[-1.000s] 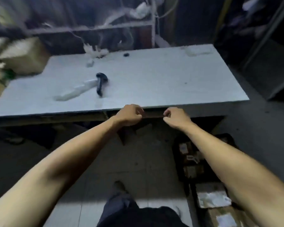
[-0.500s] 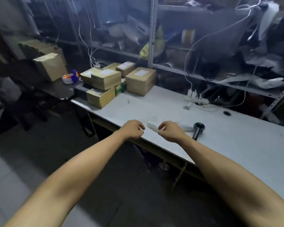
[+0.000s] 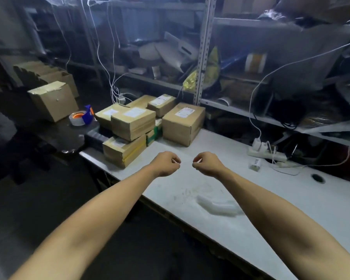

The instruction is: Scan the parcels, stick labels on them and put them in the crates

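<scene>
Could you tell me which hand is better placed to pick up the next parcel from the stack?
Left, probably: the left hand hovers nearer the parcel stack than the right hand does.

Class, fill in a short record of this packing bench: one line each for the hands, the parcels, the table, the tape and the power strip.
left hand: left hand, fingers curled, over the table, holding nothing that shows
right hand: right hand, fingers curled, level with the left, apart from it
parcels: cardboard parcels stacked at the table's far left end, white labels on top
table: white table
tape: tape roll on the dark surface left of the parcels
power strip: white power strip near the shelving, plugs in it
</scene>
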`<action>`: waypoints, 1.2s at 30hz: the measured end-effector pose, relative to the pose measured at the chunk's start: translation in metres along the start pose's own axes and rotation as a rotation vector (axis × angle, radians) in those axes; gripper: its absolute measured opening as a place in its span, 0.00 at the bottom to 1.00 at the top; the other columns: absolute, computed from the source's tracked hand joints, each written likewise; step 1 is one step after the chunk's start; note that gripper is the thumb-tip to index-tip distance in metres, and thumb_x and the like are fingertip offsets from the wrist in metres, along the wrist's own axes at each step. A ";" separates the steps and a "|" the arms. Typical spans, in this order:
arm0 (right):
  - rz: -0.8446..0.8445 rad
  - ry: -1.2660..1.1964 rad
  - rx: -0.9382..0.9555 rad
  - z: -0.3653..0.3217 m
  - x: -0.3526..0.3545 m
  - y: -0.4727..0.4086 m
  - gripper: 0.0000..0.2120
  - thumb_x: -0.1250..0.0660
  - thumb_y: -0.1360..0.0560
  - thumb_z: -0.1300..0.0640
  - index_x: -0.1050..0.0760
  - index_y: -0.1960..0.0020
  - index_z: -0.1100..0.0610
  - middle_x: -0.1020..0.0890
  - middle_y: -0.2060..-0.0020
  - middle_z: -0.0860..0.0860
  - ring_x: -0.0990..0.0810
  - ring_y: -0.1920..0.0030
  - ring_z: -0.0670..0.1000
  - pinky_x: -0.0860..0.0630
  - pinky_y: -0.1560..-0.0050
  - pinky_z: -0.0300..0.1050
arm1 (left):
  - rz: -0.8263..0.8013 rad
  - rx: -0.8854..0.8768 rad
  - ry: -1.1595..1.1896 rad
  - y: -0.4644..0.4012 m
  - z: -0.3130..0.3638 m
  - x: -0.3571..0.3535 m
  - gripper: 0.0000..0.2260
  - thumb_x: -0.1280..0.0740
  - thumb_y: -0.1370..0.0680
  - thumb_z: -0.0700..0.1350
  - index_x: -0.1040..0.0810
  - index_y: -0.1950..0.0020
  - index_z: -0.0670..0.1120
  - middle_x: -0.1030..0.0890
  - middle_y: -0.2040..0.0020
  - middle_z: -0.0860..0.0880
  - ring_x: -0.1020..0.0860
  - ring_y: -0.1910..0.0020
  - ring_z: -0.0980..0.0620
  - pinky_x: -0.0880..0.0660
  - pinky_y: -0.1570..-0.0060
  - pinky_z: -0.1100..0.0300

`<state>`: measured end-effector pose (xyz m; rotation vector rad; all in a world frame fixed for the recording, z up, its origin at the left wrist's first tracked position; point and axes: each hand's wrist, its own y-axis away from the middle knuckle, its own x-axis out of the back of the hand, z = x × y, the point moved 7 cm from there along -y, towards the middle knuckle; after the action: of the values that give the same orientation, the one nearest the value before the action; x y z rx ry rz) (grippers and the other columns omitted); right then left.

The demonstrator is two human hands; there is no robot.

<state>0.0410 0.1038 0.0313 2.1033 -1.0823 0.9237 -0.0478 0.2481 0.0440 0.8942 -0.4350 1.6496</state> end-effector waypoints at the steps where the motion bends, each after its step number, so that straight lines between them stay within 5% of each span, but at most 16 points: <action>1: 0.011 -0.018 -0.012 -0.001 0.003 -0.025 0.08 0.33 0.27 0.53 0.18 0.50 0.52 0.16 0.53 0.50 0.17 0.51 0.51 0.18 0.47 0.51 | -0.003 0.002 -0.009 -0.025 -0.001 0.008 0.13 0.35 0.19 0.42 0.19 0.36 0.46 0.19 0.40 0.46 0.21 0.43 0.49 0.24 0.46 0.58; 6: 0.022 -0.004 -0.019 -0.013 0.025 -0.121 0.10 0.33 0.26 0.56 0.16 0.51 0.59 0.14 0.58 0.54 0.16 0.53 0.55 0.19 0.51 0.49 | -0.026 -0.014 -0.027 -0.123 -0.001 0.039 0.11 0.34 0.20 0.42 0.18 0.39 0.45 0.19 0.46 0.49 0.22 0.48 0.53 0.25 0.49 0.59; 11: 0.039 -0.067 -0.075 -0.012 0.040 -0.196 0.09 0.33 0.26 0.56 0.16 0.52 0.59 0.14 0.59 0.54 0.17 0.54 0.54 0.21 0.54 0.46 | -0.034 0.055 0.026 -0.206 -0.012 0.063 0.13 0.34 0.21 0.44 0.19 0.37 0.46 0.19 0.42 0.47 0.22 0.47 0.51 0.25 0.49 0.59; 16: 0.007 -0.261 -0.228 0.019 0.032 -0.264 0.21 0.32 0.25 0.53 0.24 0.34 0.58 0.19 0.49 0.56 0.23 0.52 0.54 0.21 0.47 0.52 | -0.033 0.145 0.055 -0.285 -0.027 0.072 0.24 0.33 0.21 0.47 0.30 0.26 0.45 0.26 0.34 0.45 0.24 0.41 0.46 0.24 0.42 0.55; 18: 0.000 -0.362 -0.266 0.026 0.028 -0.285 0.25 0.30 0.26 0.51 0.27 0.31 0.54 0.20 0.50 0.54 0.24 0.53 0.54 0.22 0.53 0.49 | -0.004 0.188 0.027 -0.313 -0.033 0.076 0.28 0.31 0.22 0.50 0.34 0.24 0.47 0.31 0.29 0.43 0.26 0.35 0.44 0.27 0.35 0.53; 21: -0.008 -0.532 -0.323 0.022 0.027 -0.314 0.28 0.30 0.25 0.57 0.33 0.26 0.50 0.20 0.38 0.53 0.22 0.43 0.54 0.21 0.47 0.48 | -0.017 0.231 -0.025 -0.359 -0.043 0.077 0.34 0.30 0.24 0.54 0.38 0.21 0.49 0.36 0.24 0.42 0.33 0.26 0.42 0.34 0.28 0.51; 24: -0.083 -0.690 -0.408 0.021 0.014 -0.328 0.31 0.32 0.22 0.60 0.39 0.23 0.46 0.23 0.34 0.51 0.23 0.37 0.54 0.20 0.51 0.46 | -0.026 0.253 -0.122 -0.389 -0.050 0.073 0.35 0.31 0.26 0.57 0.39 0.21 0.50 0.32 0.25 0.43 0.34 0.26 0.41 0.37 0.29 0.48; 28: -0.039 -0.659 -0.466 0.032 0.013 -0.335 0.31 0.32 0.21 0.55 0.41 0.22 0.50 0.25 0.37 0.49 0.24 0.42 0.52 0.25 0.55 0.41 | 0.022 0.300 -0.199 -0.414 -0.063 0.070 0.38 0.29 0.30 0.64 0.34 0.27 0.47 0.29 0.30 0.41 0.32 0.31 0.38 0.35 0.32 0.46; 31: -0.069 -0.617 -0.606 0.055 0.017 -0.316 0.40 0.33 0.21 0.43 0.52 0.19 0.52 0.27 0.35 0.53 0.21 0.44 0.54 0.19 0.53 0.46 | -0.066 0.350 0.086 -0.411 -0.073 0.053 0.47 0.23 0.42 0.72 0.28 0.32 0.47 0.26 0.33 0.45 0.26 0.36 0.43 0.27 0.35 0.48; 34: -0.182 -0.647 -0.673 0.075 0.015 -0.274 0.39 0.34 0.23 0.34 0.51 0.22 0.45 0.21 0.43 0.57 0.15 0.51 0.56 0.17 0.64 0.45 | -0.190 0.321 0.484 -0.389 -0.065 0.028 0.35 0.18 0.37 0.59 0.28 0.40 0.45 0.20 0.44 0.49 0.19 0.49 0.49 0.21 0.51 0.54; 36: -0.190 -0.697 -0.678 0.089 0.015 -0.243 0.40 0.32 0.27 0.31 0.49 0.24 0.40 0.21 0.45 0.56 0.15 0.51 0.56 0.16 0.61 0.49 | -0.259 0.306 0.570 -0.370 -0.058 0.008 0.35 0.17 0.38 0.57 0.29 0.39 0.45 0.18 0.45 0.45 0.17 0.51 0.48 0.19 0.53 0.51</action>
<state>0.2816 0.1497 -0.0538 1.8925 -1.2521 -0.2973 0.2820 0.3968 -0.0516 0.6228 0.3200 1.6615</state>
